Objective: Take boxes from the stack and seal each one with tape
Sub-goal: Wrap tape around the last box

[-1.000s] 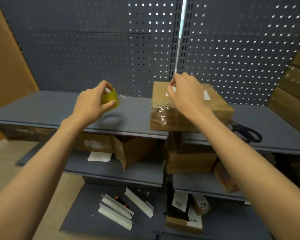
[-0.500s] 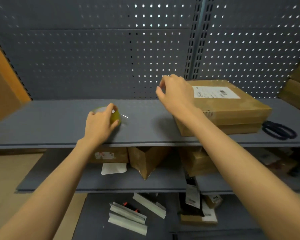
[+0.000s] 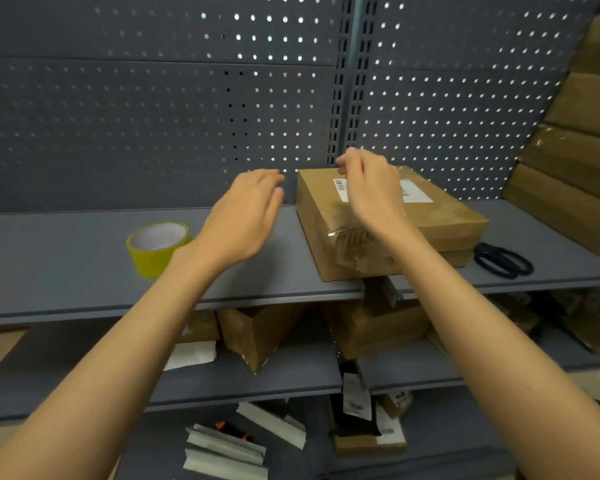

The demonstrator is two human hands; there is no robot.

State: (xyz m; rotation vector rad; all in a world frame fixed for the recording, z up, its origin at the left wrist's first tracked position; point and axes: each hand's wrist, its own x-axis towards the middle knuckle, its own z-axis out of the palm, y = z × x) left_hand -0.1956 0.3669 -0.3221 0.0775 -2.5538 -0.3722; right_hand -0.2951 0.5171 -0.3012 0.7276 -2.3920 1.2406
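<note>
Grey shelf bears tape roll and taped box.

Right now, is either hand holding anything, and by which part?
Nothing is held. The left hand is open beside the tape roll on the shelf; the right hand hangs loosely curled over the box.

This looks like a stockroom or shop back area used for packing. Grey perforated metal back panels fill the upper frame, with slotted uprights between them. Grey metal shelves run across the middle and lower frame, holding cardboard boxes; more boxes are stacked at the right edge.
</note>
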